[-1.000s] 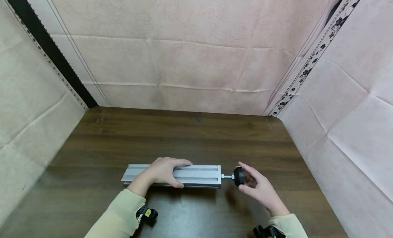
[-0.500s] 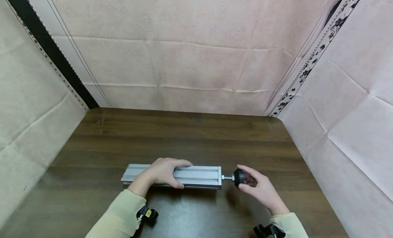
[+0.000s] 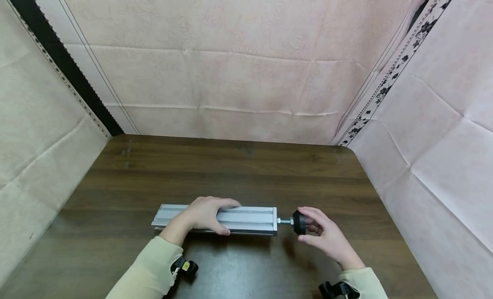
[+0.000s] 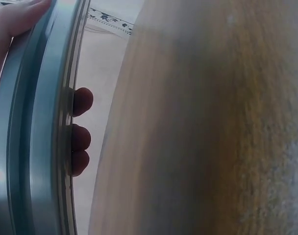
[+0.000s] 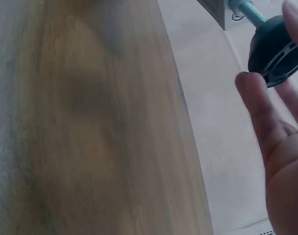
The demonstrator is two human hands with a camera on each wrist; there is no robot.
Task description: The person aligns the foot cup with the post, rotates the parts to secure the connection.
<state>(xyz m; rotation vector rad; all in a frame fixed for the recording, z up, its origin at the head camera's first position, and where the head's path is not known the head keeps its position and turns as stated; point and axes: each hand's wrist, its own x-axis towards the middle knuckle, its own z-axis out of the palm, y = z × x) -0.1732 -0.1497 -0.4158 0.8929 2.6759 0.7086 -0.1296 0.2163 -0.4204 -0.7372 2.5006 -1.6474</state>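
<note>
My left hand (image 3: 208,214) grips a silver aluminium profile (image 3: 250,219) from above, lying left to right in the head view. In the left wrist view, fingertips (image 4: 81,137) show past one long edge of the grooved profile (image 4: 45,122). A threaded rod (image 3: 285,221) sticks out of the profile's right end and carries a black round levelling foot (image 3: 299,222). My right hand (image 3: 325,234) pinches that foot by its rim. In the right wrist view, a fingertip (image 5: 251,81) meets the edge of the foot (image 5: 274,49), with another digit at its far side.
The profile is held over a brown wood-grain table (image 3: 231,174), where its shadow falls. Pale cloth (image 3: 215,76) hangs behind the table and at both sides. A black camera mount (image 3: 185,267) sits at the left wrist, another camera mount (image 3: 339,289) at the right.
My right fingers have shifted slightly round the black foot, the upper fingertip coming down a little. My left hand and the profile stay nearly in place.
</note>
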